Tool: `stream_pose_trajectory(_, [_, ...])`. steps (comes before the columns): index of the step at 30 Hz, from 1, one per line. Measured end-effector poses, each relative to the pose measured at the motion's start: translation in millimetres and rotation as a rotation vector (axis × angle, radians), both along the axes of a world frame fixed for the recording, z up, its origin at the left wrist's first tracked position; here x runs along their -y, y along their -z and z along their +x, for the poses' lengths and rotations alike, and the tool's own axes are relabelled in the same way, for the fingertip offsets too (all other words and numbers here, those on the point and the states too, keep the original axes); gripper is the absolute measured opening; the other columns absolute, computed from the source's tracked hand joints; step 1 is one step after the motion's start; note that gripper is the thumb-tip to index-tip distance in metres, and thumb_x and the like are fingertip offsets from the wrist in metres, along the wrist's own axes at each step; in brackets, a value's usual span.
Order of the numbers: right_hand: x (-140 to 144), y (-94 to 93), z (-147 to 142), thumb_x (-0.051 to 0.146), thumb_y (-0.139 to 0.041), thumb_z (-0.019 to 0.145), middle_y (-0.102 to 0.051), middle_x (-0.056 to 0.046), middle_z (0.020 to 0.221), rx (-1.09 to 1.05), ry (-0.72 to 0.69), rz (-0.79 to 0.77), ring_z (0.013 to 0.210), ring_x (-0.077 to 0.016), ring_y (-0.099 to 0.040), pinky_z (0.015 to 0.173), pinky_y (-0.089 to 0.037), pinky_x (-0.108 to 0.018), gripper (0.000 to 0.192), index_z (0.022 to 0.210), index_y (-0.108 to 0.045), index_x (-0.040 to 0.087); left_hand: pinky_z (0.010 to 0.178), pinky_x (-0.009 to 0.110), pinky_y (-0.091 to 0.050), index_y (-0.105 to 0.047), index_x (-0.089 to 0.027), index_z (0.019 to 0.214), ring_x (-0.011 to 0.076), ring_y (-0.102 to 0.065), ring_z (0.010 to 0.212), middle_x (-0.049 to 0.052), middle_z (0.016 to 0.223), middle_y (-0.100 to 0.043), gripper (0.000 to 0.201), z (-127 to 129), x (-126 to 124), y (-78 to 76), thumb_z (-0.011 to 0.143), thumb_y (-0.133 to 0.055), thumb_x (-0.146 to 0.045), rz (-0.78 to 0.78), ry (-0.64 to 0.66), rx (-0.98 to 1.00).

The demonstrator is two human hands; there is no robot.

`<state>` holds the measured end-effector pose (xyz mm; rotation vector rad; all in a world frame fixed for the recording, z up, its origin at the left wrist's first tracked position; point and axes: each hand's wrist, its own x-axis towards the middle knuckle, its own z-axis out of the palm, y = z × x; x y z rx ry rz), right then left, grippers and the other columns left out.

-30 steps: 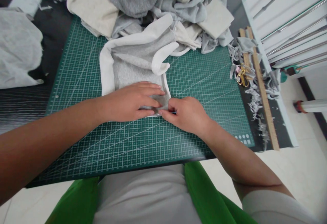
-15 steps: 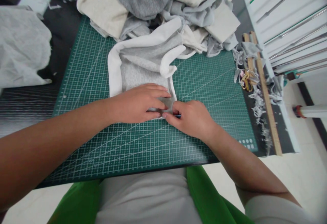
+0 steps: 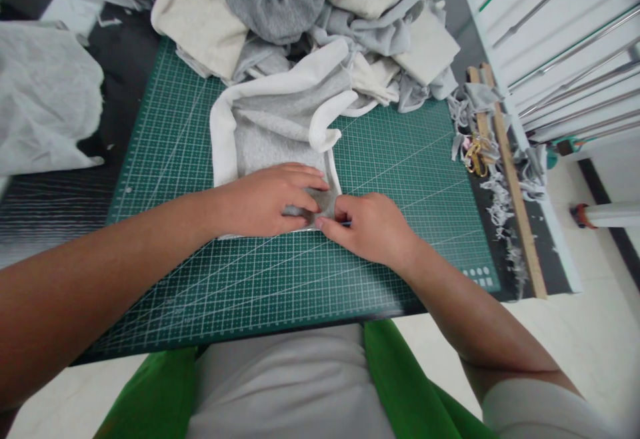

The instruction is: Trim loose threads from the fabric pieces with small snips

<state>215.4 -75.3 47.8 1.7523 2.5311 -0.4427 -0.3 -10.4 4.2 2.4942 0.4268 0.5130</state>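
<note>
A light grey knit cloth piece [image 3: 270,150] with white ribbed edging lies on the green cutting mat [image 3: 400,159]. My left hand [image 3: 273,199] rests flat across its near part, fingers spread and thumb along the near edge. Close by on the right, my right hand [image 3: 373,229] is closed at the cloth's near right corner, thumb tip touching the edge. Between its thumb and curled fingers shows a bit of a small tool with a blue part [image 3: 346,223]. Most of that tool is hidden, so its kind is unclear.
Grey and cream cloth pieces [image 3: 280,5] are heaped at the back of the mat. Pale grey fabric [image 3: 45,99] lies at the left. Along the right edge are wooden strips [image 3: 517,205], gold-handled scissors [image 3: 475,157] and thread scraps [image 3: 499,205]. Metal rods [image 3: 575,69] stand beyond.
The whole view has shifted slightly. Both hands keep nearly the same place on the cloth, and no clear movement of the cloth shows.
</note>
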Motion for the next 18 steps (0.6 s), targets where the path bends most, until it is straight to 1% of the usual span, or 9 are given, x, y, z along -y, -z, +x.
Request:
stream_pose_trajectory(7, [-1.2, -1.8, -3.1, 0.059, -0.053, 0.092, -0.07, -0.002, 0.067, 0.045, -0.013, 0.008, 0.062, -0.0169, -0.062, 0.06, -0.03, -0.029, 0.045, 0.075, -0.07, 0.021, 0.117, 0.045, -0.041, -0.077, -0.024, 0.102, 0.0256, -0.055, 0.133, 0.007, 0.138, -0.064, 0.016, -0.4, -0.8, -0.9, 0.088, -0.07, -0.024, -0.011, 0.004, -0.001])
stream_pose_trajectory(13, [0.2, -1.1, -6.5, 0.06, -0.05, 0.093, -0.073, -0.005, 0.071, 0.117, -0.039, 0.037, 0.065, -0.0201, -0.064, 0.06, -0.033, -0.031, 0.047, 0.087, -0.074, 0.021, 0.115, 0.048, -0.043, -0.078, -0.022, 0.1, 0.0283, -0.058, 0.129, 0.01, 0.136, -0.065, 0.015, 0.0, -1.3, -1.4, 0.088, -0.068, -0.023, -0.003, 0.015, 0.013])
stream_pose_trajectory(18, [2.0, 2.9, -7.9, 0.061, -0.049, 0.093, -0.074, -0.006, 0.071, 0.171, -0.045, 0.081, 0.067, -0.0227, -0.066, 0.059, -0.033, -0.031, 0.048, 0.092, -0.076, 0.021, 0.114, 0.047, -0.043, -0.077, -0.023, 0.102, 0.027, -0.057, 0.13, 0.009, 0.135, -0.065, 0.016, -0.4, -1.6, -0.1, 0.091, -0.066, -0.027, 0.01, 0.009, 0.008])
